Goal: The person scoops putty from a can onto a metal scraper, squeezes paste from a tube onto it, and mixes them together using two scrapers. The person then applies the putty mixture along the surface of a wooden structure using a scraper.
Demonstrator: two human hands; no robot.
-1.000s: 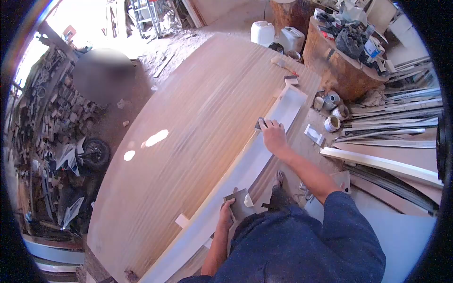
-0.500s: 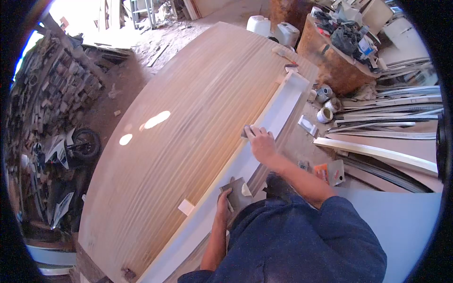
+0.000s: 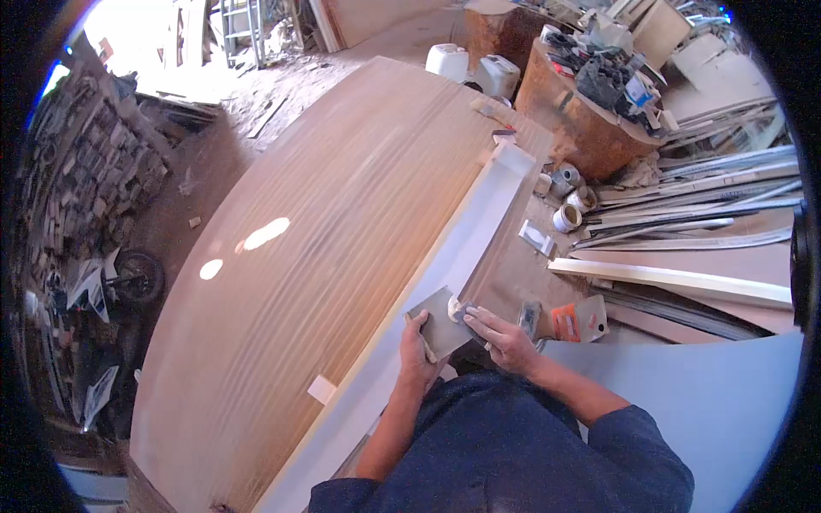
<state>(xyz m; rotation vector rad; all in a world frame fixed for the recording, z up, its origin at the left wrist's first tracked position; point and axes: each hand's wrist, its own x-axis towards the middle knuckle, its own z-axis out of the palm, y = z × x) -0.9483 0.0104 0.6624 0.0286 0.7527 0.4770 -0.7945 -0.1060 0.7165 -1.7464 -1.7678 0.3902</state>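
My left hand (image 3: 417,352) is closed on the edge of a flat grey-brown plate (image 3: 439,323), held level in front of my body. A small dab of pale paste (image 3: 454,306) sits at the plate's far right edge. My right hand (image 3: 503,339) grips a small dark spreader (image 3: 467,313), whose edge is at the paste. Beneath and beyond the hands runs a long white strip (image 3: 466,248) with a pale yellow edge, lying along a large curved wooden panel (image 3: 316,231). A small pale block (image 3: 321,389) rests against the strip's left edge.
Open cans (image 3: 566,218) and a white bracket (image 3: 536,238) lie right of the strip. Beyond them stand a cluttered wooden stump (image 3: 581,120) and white jugs (image 3: 447,61). Long strips (image 3: 684,282) are stacked at the right. An orange-labelled packet (image 3: 566,323) lies near my right forearm.
My right hand has come back from the white strip's edge to the plate, bringing the spreader to the paste. My left hand keeps hold of the plate, which has turned slightly and moved up.
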